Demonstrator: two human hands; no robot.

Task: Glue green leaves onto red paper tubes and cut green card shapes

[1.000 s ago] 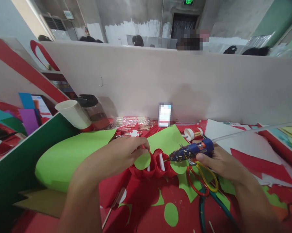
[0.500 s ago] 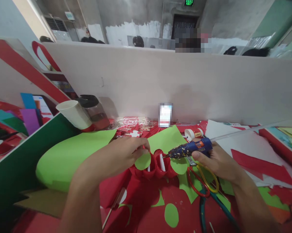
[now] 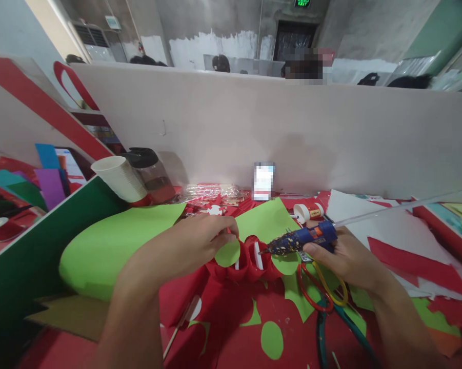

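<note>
My right hand is wrapped round a blue glue gun speckled with dried glue, a clear glue stick trailing from its back. The gun's nozzle points left, by a white strip standing inside a red paper craft piece with rounded, tube-like sections. Bent fingers of my left hand pinch the left side of this piece, where a green paper circle covers part of it. Another green circle sits at its right end. The left fingertips are partly hidden.
Scissors with red and yellow handles and green-handled ones lie at the right. A loose green oval is in front. A rolled green sheet, paper cup and lidded jug stand left; a lit phone leans on the partition.
The glue gun's nozzle has dipped slightly and shifted a little right at the red piece. My left hand keeps its hold; the whole view has shifted slightly.
</note>
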